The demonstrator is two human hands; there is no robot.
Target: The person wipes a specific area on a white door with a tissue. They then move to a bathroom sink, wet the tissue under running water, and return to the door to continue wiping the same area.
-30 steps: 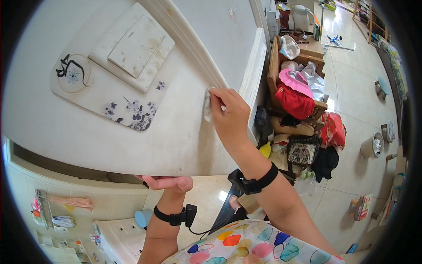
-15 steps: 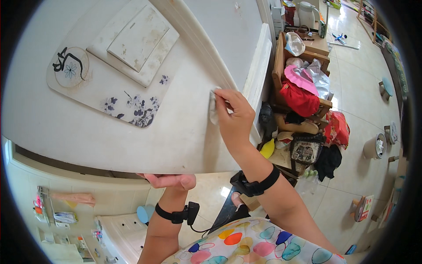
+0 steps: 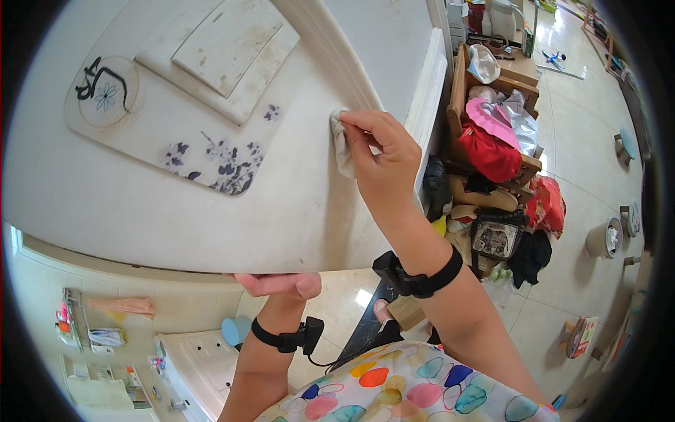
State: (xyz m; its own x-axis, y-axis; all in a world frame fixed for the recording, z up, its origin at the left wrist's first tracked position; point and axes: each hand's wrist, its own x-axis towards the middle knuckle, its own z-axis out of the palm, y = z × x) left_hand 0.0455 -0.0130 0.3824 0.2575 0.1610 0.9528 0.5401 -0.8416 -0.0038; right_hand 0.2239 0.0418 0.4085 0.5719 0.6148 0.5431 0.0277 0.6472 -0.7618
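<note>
A whitish cloth (image 3: pixel 342 149) is pinched between the thumb and fingers of my right hand (image 3: pixel 387 151) and pressed on the white wall (image 3: pixel 281 232). Left of it on the wall is a smudged light switch (image 3: pixel 228 53), framed by a pale switch sticker (image 3: pixel 158 133) with dark flowers and a black line drawing. My left hand (image 3: pixel 280 285) rests at the wall's lower edge in view, its fingers stretched along that edge and partly hidden; nothing shows in it. A black strap with a small box sits on each of my forearms.
Right of the white door frame (image 3: pixel 425 105) stands a wooden chair (image 3: pixel 460 91) piled with red and pink things. A black patterned bag (image 3: pixel 496 235) and a waste bin (image 3: pixel 603 239) are on the tiled floor. A white cabinet (image 3: pixel 193 366) stands at lower left.
My right hand has moved slightly up along the wall with the cloth. The view has shifted a little; my left hand stays at the wall's edge.
</note>
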